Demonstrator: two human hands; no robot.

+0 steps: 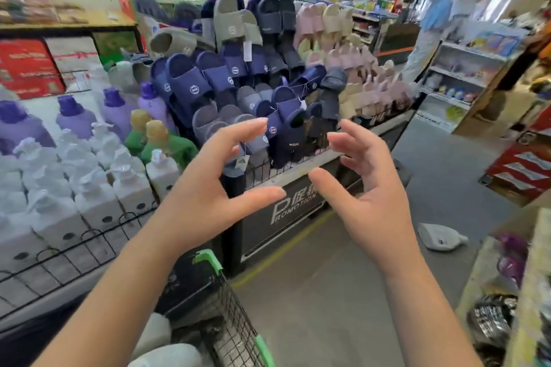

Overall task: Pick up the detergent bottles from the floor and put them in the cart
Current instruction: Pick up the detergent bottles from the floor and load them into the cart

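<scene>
Supermarket aisle, busy and blurred at the far end, with shoppers [435, 9] standing well back by the shelves. Both of my hands are raised over the grey floor [328, 292], palms facing each other and apart. My left hand [202, 197] is released, its fingers spread and gently bent, grasping nothing; my right hand [375, 202] is the same, loose and empty. One white bottle [439, 237] lies on its side on the floor off to the right, just beside the corner of a low stand [489, 265] that is smeared and cut off by the frame's right edge. The cart [238, 322] sits below my left forearm; I can see only its wire wall and green corner pieces, the rest hidden by my arm or cut off at the bottom edge. Inside it, near that bottom edge, are white shapes [167, 356], too blurred and cropped for me to say what they are. Behind my hands stands a bin [298, 185] heaped with slippers [208, 77], its printed front partly covered by my thumbs. At the left a railed shelf [74, 244] carries rows of white pump bottles [98, 202], with purple jugs [74, 116] and green jugs [167, 143] behind.
</scene>
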